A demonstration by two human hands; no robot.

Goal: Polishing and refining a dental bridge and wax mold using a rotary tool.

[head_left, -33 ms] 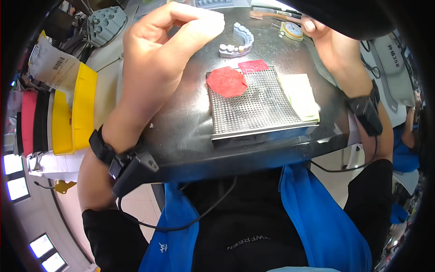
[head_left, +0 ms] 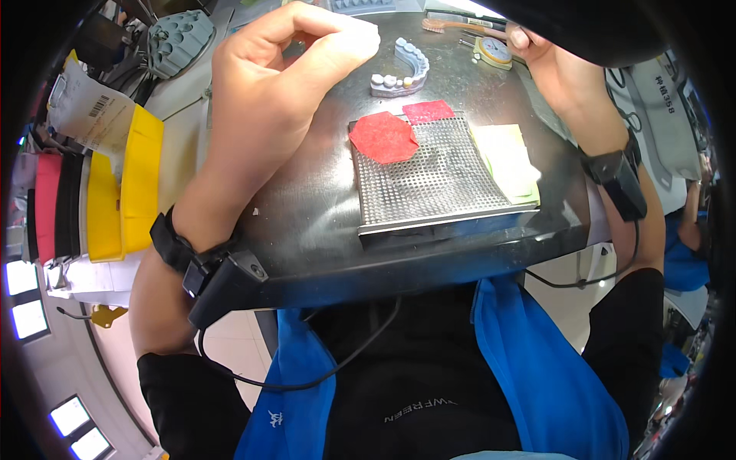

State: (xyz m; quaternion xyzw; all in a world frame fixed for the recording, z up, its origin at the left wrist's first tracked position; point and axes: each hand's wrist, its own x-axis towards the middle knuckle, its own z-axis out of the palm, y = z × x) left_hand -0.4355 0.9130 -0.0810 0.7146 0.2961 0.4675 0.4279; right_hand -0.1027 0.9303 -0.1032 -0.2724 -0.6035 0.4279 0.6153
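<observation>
My left hand (head_left: 284, 73) hovers over the far left of the dark table (head_left: 322, 230), fingers curled in with the thumb against them and nothing visible in it. Just right of it lies a grey dental arch model (head_left: 399, 73). A red wax sheet (head_left: 383, 138) lies on the left corner of a perforated metal plate (head_left: 437, 184), with a second red piece (head_left: 428, 111) behind it. My right hand (head_left: 563, 77) reaches to the far right edge beside a round dial gauge (head_left: 494, 52); its fingers are hidden by the dark rim.
Pale yellow-green sheets (head_left: 506, 161) lie on the plate's right side. A brush (head_left: 452, 25) and thin tools lie at the back. Yellow and red bins (head_left: 123, 184) and a grey holder with round holes (head_left: 180, 38) stand to the left.
</observation>
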